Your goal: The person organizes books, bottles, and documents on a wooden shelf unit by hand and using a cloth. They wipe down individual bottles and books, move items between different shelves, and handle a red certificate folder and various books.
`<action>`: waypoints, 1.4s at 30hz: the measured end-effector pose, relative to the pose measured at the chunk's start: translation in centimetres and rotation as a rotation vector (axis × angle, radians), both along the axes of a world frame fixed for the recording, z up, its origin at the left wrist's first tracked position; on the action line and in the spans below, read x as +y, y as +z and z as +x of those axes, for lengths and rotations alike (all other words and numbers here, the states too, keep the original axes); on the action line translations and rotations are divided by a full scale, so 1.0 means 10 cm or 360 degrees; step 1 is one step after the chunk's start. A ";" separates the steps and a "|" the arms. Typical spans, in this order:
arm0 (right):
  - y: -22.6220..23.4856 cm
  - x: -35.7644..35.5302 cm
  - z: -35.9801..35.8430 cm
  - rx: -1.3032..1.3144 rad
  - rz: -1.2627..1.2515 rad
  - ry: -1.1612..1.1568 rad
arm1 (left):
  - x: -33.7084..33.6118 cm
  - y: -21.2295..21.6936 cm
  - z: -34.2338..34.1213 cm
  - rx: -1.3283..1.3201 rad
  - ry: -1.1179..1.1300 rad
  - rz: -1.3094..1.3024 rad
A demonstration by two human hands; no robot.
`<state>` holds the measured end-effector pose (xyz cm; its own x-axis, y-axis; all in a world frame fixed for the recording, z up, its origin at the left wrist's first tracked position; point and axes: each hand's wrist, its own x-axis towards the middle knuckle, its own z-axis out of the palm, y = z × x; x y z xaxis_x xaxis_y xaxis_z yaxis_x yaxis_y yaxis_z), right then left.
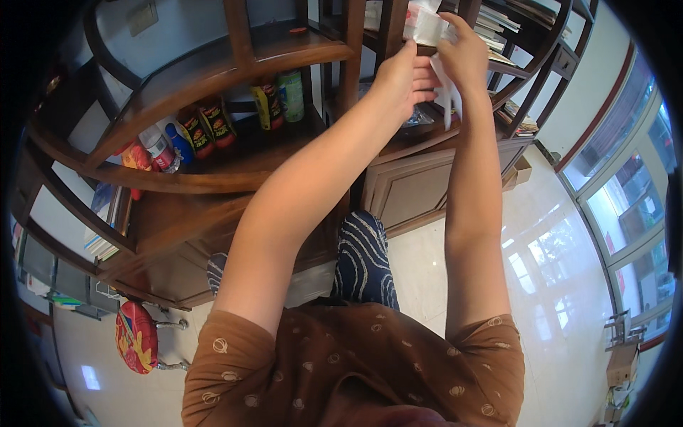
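Observation:
At the upper right of centre, both my arms reach up to an open wooden shelf. My right hand [466, 57] grips the right side of a small white package [427, 27] with a touch of red on it, in what looks like thin wrapping. My left hand [404, 80] is just below; its thumb comes up to the package's lower left edge and its fingers stretch out apart from one another. A white strip, perhaps plastic film [448, 89], hangs down between the hands. The far end of the package is cut off by the picture's top.
Dark curved wooden shelving [213, 82] spans the upper left, bearing several black, yellow and red bottles [217, 124] and a green can [291, 96]. Books [496, 32] lie right of my hands. A cabinet door [413, 192] stands below. A red patterned stool [136, 338] is at lower left.

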<state>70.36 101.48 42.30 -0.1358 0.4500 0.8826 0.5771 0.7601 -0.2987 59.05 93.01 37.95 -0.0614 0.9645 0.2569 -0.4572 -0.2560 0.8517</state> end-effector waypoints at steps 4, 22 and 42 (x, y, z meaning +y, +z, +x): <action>-0.39 -0.64 0.23 0.0551 -0.0241 0.1108 | -0.70 -0.56 -0.24 0.0285 0.0185 0.0226; -2.36 -1.93 -1.03 0.1380 -0.2258 0.2533 | -2.42 -2.01 -1.44 -0.0061 0.0723 -0.0186; -2.52 -2.05 -1.21 0.0239 -0.1265 0.1844 | -2.60 -2.31 -1.63 -0.0356 0.0662 -0.0131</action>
<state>58.29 81.00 17.06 -0.6954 0.5268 0.4889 -0.3245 0.3768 -0.8676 42.79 66.99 14.83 -0.4914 0.8630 0.1170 -0.5047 -0.3917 0.7693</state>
